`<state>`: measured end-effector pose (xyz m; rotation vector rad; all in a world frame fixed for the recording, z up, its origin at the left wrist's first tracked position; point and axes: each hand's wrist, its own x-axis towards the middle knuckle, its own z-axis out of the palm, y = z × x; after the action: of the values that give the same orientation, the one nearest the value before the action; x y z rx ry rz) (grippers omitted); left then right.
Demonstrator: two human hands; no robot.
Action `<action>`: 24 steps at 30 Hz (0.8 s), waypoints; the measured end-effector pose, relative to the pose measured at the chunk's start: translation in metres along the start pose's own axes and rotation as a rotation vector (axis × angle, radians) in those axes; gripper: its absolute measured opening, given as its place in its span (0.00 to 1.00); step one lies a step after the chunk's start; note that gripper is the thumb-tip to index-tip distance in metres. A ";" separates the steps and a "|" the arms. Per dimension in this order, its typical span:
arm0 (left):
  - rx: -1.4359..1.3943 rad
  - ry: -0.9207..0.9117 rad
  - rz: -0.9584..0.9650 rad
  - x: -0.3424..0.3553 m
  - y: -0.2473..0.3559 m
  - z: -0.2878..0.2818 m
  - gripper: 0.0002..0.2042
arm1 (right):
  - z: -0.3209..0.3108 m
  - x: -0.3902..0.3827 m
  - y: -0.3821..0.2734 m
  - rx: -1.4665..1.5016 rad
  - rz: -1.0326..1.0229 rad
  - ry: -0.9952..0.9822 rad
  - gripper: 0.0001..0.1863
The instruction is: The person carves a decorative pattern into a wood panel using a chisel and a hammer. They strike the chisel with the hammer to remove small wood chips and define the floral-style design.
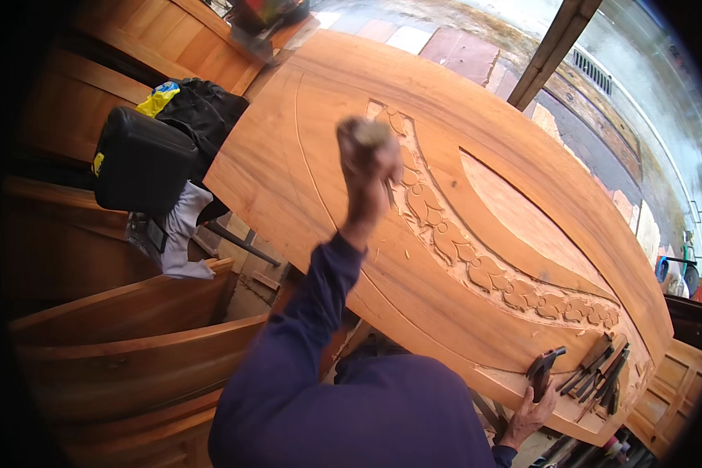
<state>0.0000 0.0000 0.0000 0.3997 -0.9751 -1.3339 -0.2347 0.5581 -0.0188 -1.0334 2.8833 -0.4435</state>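
Wooden panel [265,156], flat toward left edge; left hand [366,152] clenched, contents blurred; right hand [529,413] grasping dark tool [540,374] near edge.

Before me spreads a broad, curved-edged wooden panel [265,152], its face carved with a band of leaf-like and floral shapes [487,274]. At its lower right, near my right fingers [548,399], slim, mostly dark tools [616,373] lie bunched. Pale shavings [406,254] dot the wood beside the carving.
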 end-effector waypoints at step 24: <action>0.155 -0.092 -0.166 0.164 -0.097 -0.040 0.08 | 0.014 0.040 -0.013 -0.022 0.253 -0.211 0.21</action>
<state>-0.0406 -0.1875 -0.0355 0.5517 -1.1462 -1.4408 -0.2563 0.5198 -0.0262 -0.6586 2.7802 -0.2693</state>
